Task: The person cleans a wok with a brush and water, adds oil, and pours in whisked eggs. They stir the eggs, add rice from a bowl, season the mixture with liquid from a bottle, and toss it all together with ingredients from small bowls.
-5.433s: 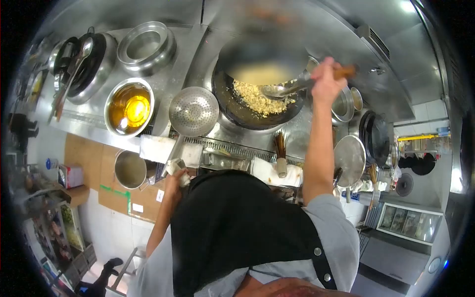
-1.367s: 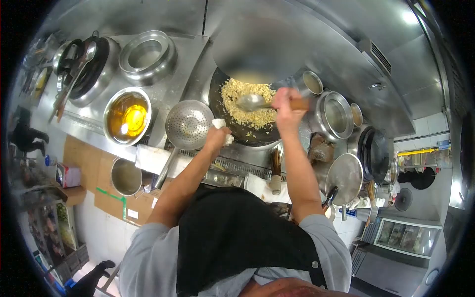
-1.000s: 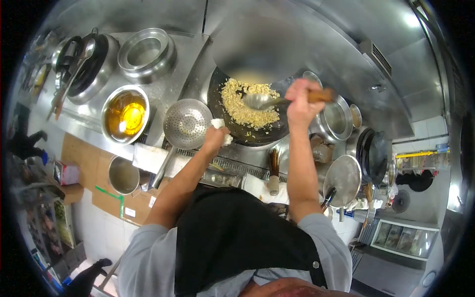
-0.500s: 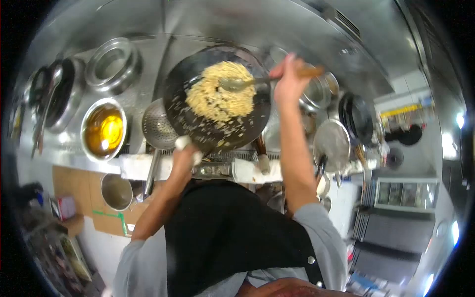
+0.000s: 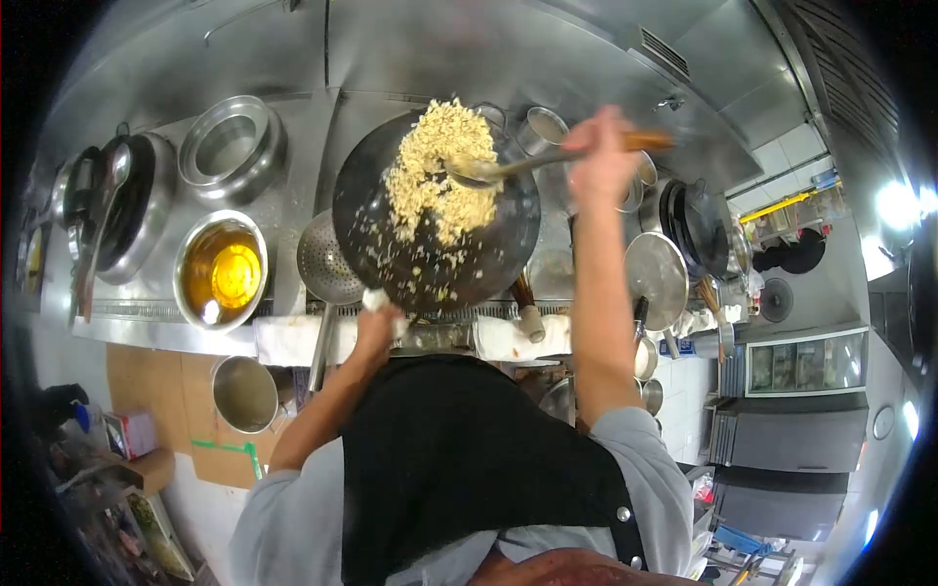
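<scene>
A black wok [image 5: 454,278] sits on the stove in front of me. Pale yellow, grainy food like fried rice [image 5: 440,137] is heaped toward the wok's far side, and loose grains are scattered nearer to me. My left hand [image 5: 376,332] is closed on the wok's near-left edge through a white cloth [image 5: 375,300]; its exact hold is partly hidden. A ladle [image 5: 513,166] with a wooden end is gripped in my right hand [image 5: 603,161], and its bowl rests in the food.
Left of the wok are a perforated strainer [image 5: 327,256], a bowl of amber oil [image 5: 223,269] and nested metal pots [image 5: 232,146]. A fine sieve [image 5: 657,281] and dark pans [image 5: 699,230] lie to the right. A pot [image 5: 246,396] sits below the counter's front edge.
The food has shifted toward the wok's far side and reaches its rim. My right hand and the ladle have moved to the right. My left hand stays at the wok's edge.
</scene>
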A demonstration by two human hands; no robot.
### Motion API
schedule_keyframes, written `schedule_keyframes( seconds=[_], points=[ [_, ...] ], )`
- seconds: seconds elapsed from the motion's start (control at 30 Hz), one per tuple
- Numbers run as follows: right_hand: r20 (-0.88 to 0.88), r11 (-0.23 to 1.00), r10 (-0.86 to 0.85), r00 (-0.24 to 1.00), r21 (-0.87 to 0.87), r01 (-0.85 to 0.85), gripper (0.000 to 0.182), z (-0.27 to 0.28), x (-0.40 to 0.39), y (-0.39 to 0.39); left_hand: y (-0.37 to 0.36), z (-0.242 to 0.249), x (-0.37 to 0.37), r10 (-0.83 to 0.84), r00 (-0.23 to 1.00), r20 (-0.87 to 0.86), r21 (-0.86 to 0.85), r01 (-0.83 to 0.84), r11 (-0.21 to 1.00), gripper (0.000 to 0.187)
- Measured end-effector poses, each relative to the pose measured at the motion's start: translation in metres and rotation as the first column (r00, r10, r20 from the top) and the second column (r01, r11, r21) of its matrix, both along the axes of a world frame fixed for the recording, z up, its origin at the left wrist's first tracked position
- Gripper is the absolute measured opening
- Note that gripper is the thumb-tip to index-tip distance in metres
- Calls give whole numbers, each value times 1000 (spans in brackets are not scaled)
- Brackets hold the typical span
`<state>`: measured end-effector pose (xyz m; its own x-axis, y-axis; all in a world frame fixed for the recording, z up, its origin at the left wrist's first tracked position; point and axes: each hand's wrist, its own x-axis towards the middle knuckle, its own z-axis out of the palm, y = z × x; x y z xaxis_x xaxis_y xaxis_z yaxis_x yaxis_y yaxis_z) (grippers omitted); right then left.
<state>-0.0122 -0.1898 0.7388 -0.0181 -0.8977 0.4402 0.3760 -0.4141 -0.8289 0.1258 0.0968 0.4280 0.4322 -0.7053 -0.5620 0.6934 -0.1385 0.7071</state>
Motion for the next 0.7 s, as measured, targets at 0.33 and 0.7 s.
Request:
schedule_keyframes(
  seconds=[0.33,0.7],
  points=[
    [-447,991,-54,893,-134,-7,34,-83,7,33,-78,29,-2,-28,993,112,9,27,1000,21],
    [-583,731,346,735,-322,-601,15,-87,-91,135,49,64,-70,47,996,77,41,-51,998,20]
  ],
)
